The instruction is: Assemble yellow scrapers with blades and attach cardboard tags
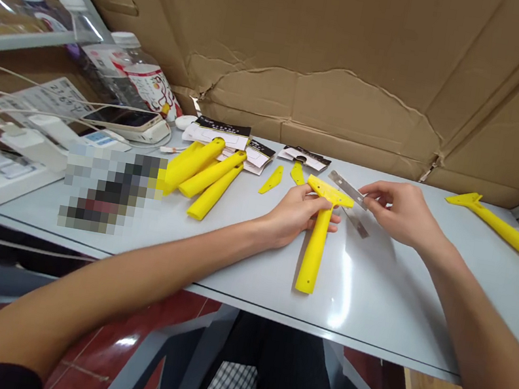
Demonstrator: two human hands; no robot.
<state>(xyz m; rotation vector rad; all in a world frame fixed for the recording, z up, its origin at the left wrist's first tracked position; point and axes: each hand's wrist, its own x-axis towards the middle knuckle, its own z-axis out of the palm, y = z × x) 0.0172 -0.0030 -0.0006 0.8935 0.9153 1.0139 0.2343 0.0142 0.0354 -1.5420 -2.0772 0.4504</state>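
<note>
My left hand is closed round the neck of a yellow scraper handle, its wide head up and its grip pointing toward me. Between the thumb and fingers of my right hand is a thin metal blade, just behind and right of the scraper head. Below the blade, a similar metallic shape shows on the glossy table. Two small yellow plates, a left one and a right one, lie behind my left hand. The right plate is near a black and white card.
Several yellow handles lie on the left by packaging cards. Another yellow scraper rests at the right. Power strips, cables, a phone and bottles crowd the far left. Cardboard stands behind the grey table.
</note>
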